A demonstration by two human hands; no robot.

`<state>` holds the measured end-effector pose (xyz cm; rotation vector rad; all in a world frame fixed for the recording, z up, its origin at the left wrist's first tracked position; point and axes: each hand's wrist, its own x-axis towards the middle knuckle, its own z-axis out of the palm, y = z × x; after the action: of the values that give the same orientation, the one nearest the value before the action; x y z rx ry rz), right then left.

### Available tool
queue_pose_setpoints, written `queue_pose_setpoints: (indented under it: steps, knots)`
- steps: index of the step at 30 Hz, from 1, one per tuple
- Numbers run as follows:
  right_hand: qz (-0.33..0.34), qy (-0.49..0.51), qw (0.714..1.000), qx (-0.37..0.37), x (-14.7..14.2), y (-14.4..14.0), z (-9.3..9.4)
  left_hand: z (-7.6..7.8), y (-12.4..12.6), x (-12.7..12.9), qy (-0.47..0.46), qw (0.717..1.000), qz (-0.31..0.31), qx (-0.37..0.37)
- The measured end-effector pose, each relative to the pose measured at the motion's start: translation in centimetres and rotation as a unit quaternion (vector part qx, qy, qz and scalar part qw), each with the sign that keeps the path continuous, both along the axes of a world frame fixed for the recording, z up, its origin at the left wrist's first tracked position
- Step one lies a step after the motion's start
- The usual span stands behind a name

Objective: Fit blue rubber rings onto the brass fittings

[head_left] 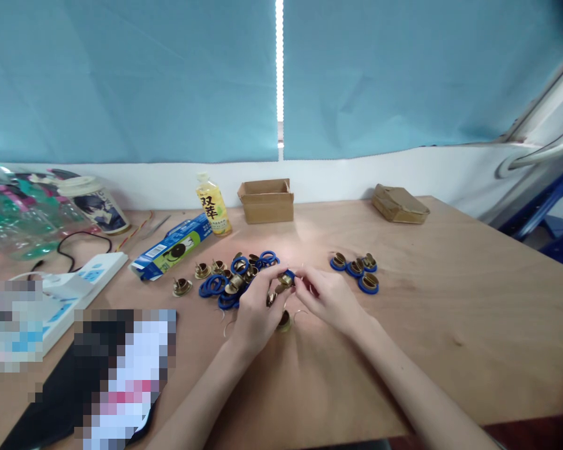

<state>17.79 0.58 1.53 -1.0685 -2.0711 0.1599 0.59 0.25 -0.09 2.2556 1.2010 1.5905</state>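
- Forearms come in from the bottom edge and meet mid-surface; blurred dark item (117,381) lies bottom left, nearest the camera.
- Wooden surface (450,300) carries everything, with blue curtain (403,69) behind it along the far wall.
- Clear plastic bag (23,212) of coloured bits sits far left (contents too blurry to name), a printed cup (96,205) beside it.
- White power strip (82,281) left, black cable (82,240) looping behind it.
- Open cardboard box (266,200) at the far edge, centre; flat closed box (400,204) further right, well apart.
- Blue-green carton (171,247) lies on its side, next to the upright yellow drink bottle (213,205).
- Pile of brass fittings and blue rings (234,275) sits just left of the hands; one fitting (182,286) lies a little apart on the left.
- Small group of ringed fittings (359,270) lies just right of the hands.
- Left hand (256,309) fingers curled, pinching the brass piece with blue ring (285,279) from the left.
- Right hand (331,299) fingertips closed on the same piece from the right, held just above the surface.
- One more brass fitting (284,320) rests on the surface under the hands, thin wire rings (300,312) just beside it.
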Motion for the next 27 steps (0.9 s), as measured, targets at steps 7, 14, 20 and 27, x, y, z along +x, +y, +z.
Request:
queue_pose_setpoints:
  steps: [7, 14, 20, 27]
  knots:
    - [-0.016, -0.004, 1.000, -0.004, -0.1, 0.1, -0.6, 0.1, 0.0, 0.1, -0.013, 0.999, -0.003, -0.031]
    - [-0.025, 0.044, 0.998, -0.044, -0.2, 0.1, -0.3, 0.0, 0.4, -0.2, -0.031, 0.996, 0.023, -0.075]
    - [-0.009, 0.148, 0.978, -0.144, -0.5, 0.1, 0.1, 0.1, 0.1, -0.2, -0.016, 0.999, 0.025, -0.020]
    - [-0.035, 0.151, 0.980, -0.121, -0.5, 0.0, 0.5, 0.0, 0.2, -0.2, -0.014, 1.000, 0.022, -0.004]
